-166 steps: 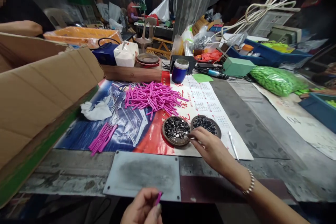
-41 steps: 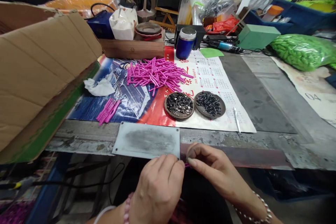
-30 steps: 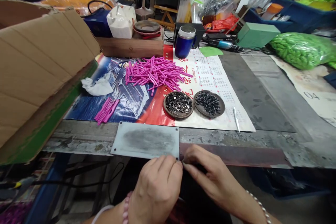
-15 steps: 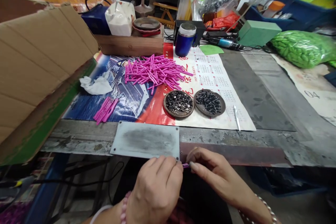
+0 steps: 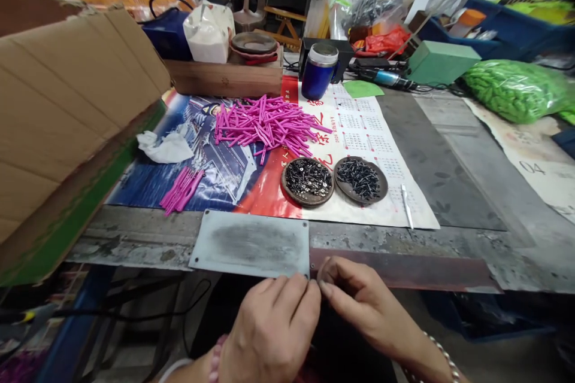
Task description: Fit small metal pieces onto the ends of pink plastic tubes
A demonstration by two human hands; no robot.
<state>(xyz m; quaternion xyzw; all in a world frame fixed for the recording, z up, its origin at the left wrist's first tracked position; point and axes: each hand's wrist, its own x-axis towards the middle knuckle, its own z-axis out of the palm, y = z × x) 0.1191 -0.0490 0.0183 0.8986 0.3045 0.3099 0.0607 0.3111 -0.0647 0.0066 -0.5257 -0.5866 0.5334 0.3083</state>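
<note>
My left hand (image 5: 274, 323) is closed in front of the table edge, around a pink plastic stick that showed between my hands earlier and is now hidden by the fingers. Thumb and fingertips of my right hand (image 5: 366, 293) pinch together against the left fingertips; what they grip is covered. Just beyond lies a light grey plate (image 5: 251, 242) with a dark smudge. Behind it are a dish of small metal parts (image 5: 308, 181) and a dish of dark pins (image 5: 362, 179). A large pile of pink sticks (image 5: 269, 124) and a smaller bunch (image 5: 182, 190) lie farther back.
A cardboard box (image 5: 76, 96) stands at the left, beside a crumpled white tissue (image 5: 164, 145). A blue mug (image 5: 318, 75) stands behind the pile. At right are a white pen-like tool (image 5: 406, 206) and a bag of green pieces (image 5: 516, 90).
My hands have come together, right fingertips now meeting the left ones. The pink stick end that showed between them is hidden. The view has shifted slightly.
</note>
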